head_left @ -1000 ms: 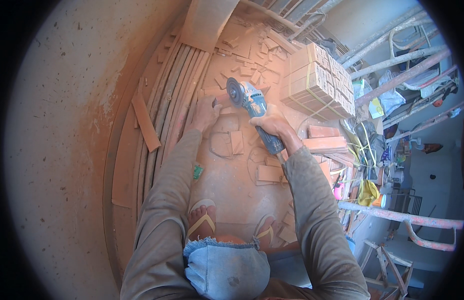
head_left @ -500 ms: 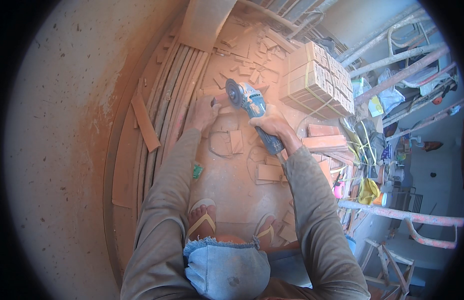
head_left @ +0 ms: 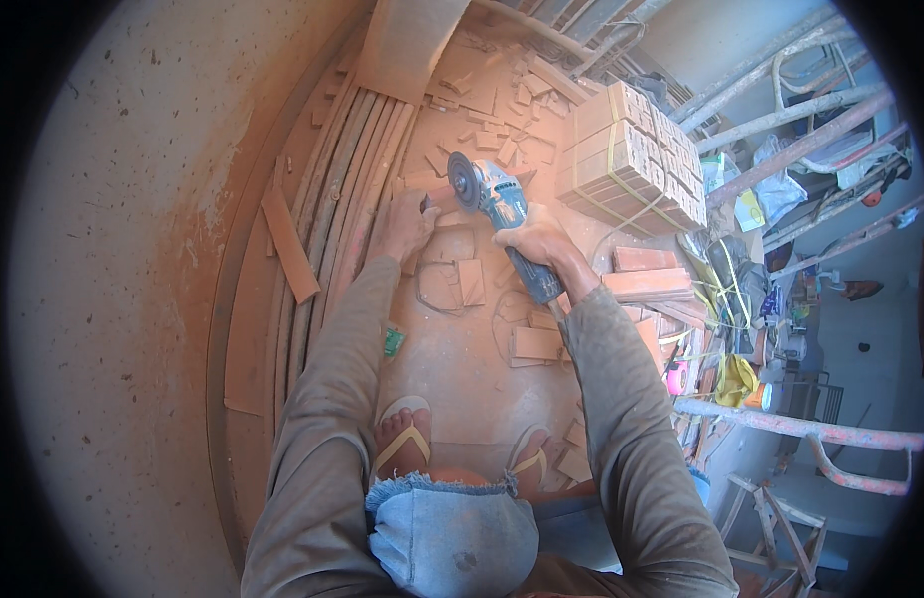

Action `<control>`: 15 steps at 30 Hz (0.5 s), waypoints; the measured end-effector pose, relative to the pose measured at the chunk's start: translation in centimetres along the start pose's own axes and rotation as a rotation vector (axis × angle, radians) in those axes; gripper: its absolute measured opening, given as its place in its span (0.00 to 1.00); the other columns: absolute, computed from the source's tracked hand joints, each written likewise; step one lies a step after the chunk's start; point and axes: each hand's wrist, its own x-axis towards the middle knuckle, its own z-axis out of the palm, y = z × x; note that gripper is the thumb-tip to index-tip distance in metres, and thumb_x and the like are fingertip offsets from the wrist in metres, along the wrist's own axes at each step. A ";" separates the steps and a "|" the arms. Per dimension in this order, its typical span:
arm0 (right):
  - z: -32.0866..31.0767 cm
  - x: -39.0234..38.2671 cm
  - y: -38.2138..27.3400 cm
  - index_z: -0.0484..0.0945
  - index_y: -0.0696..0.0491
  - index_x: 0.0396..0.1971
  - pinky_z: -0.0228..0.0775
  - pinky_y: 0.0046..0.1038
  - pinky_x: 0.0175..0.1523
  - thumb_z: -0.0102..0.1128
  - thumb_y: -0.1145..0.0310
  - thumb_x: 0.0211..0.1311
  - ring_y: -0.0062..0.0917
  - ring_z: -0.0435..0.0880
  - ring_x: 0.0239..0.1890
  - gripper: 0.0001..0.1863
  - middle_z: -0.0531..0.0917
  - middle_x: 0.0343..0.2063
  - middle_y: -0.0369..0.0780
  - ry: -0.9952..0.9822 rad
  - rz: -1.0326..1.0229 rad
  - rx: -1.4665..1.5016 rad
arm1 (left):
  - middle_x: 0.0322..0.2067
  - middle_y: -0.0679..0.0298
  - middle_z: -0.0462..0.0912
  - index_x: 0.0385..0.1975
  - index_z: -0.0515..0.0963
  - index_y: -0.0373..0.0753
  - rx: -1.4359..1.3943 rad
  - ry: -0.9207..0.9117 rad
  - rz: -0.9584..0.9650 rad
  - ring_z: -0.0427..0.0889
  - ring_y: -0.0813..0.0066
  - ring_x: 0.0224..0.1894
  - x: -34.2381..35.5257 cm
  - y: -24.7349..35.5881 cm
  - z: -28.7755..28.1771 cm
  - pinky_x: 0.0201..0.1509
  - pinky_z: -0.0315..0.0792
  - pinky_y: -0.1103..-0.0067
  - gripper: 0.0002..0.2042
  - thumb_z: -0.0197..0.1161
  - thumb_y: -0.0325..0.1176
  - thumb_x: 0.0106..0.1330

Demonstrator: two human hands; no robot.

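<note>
My right hand [head_left: 541,241] is wrapped round the body of a blue-and-black angle grinder [head_left: 506,207]. Its round grey cutting disc [head_left: 462,180] faces left and stands at a reddish strip of clay tile [head_left: 441,196]. My left hand [head_left: 406,229] grips the near end of that tile, a short way left of the disc. Part of the tile is hidden behind the disc and grinder head. On the dusty floor below the hands lies a small tile piece [head_left: 471,282] beside a loop of thin strap.
Long poles [head_left: 347,189] lie along the left wall, with a loose tile strip [head_left: 290,249] beside them. A strapped stack of tiles [head_left: 621,164] stands ahead right. Loose tiles [head_left: 646,286] lie nearer, and painted metal scaffolding [head_left: 795,431] fills the right. Broken tile bits [head_left: 497,135] litter the far floor.
The grinder and my right hand have shifted very slightly to the left. My left hand and the tile look the same.
</note>
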 end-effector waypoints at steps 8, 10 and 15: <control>0.1 0.0 0.0 0.79 0.62 0.49 0.77 0.37 0.53 0.76 0.57 0.42 0.42 0.87 0.47 0.34 0.87 0.41 0.52 0.000 0.015 -0.004 | 0.33 0.44 0.81 0.32 0.78 0.29 0.018 -0.021 -0.040 0.81 0.45 0.38 0.1 0.0 -0.1 0.43 0.73 0.59 0.13 0.70 0.35 0.62; 0.2 0.4 0.6 0.80 0.63 0.48 0.77 0.37 0.53 0.76 0.57 0.42 0.42 0.87 0.48 0.34 0.87 0.42 0.52 -0.006 0.010 -0.001 | 0.33 0.44 0.81 0.33 0.78 0.29 0.012 -0.023 -0.041 0.81 0.45 0.38 0.1 0.1 -0.1 0.44 0.73 0.59 0.13 0.70 0.35 0.62; 0.7 0.6 1.2 0.81 0.63 0.47 0.76 0.36 0.53 0.76 0.57 0.42 0.42 0.87 0.48 0.33 0.87 0.42 0.52 0.020 -0.013 0.018 | 0.35 0.44 0.81 0.34 0.78 0.28 0.017 -0.013 -0.038 0.81 0.46 0.39 0.2 -0.2 0.1 0.44 0.73 0.59 0.13 0.70 0.35 0.62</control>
